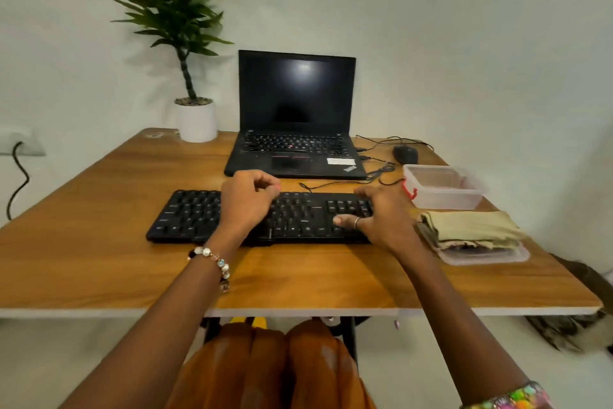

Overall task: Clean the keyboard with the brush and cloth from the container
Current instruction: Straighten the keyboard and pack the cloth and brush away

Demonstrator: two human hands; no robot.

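A black keyboard (pixel 185 216) lies across the middle of the wooden table (pixel 99 269). My left hand (pixel 245 203) hovers over the keyboard's centre with its fingers curled in near the far edge; nothing shows in it. My right hand (pixel 381 219) holds the keyboard's right end, thumb lying on the keys and fingers bent over the far right corner. To the right stands a clear plastic container (pixel 444 189) with a red latch. In front of it a folded beige cloth (pixel 471 229) rests on the container's lid (pixel 487 257). No brush is visible.
An open black laptop (pixel 295 116) sits behind the keyboard, with a mouse (pixel 405 154) and loose cables (pixel 381 173) to its right. A potted plant (pixel 195 120) stands at the back left. The table's front edge runs just below my forearms.
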